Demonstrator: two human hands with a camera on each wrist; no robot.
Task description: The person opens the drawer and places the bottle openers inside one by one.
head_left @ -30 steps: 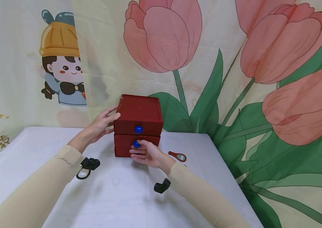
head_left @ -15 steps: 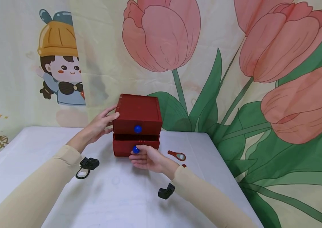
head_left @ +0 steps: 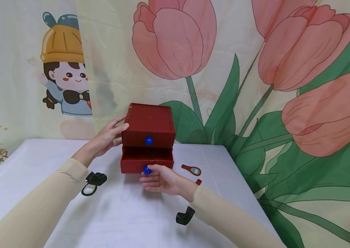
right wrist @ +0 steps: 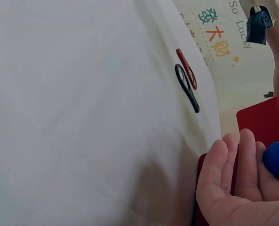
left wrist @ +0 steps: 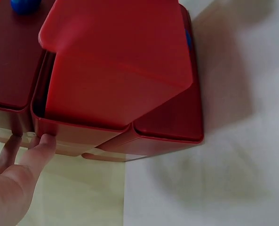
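Head view: red drawer box on the white cloth, between 8 and 9 o'clock of frame centre. Left hand at the box's 9 o'clock, fingers apart, touching its side. Right hand at 5 o'clock, thumb and index pinching the lower blue knob, other fingers loosely extended. Lower drawer partway out. Red loop-ended tool at 4 o'clock, clear of the box.

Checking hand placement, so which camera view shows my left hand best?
The head view: your left hand appears nearly whole, beside the red box. The left wrist view shows it cut off at lower left; the right wrist view, just a sliver at the right edge.
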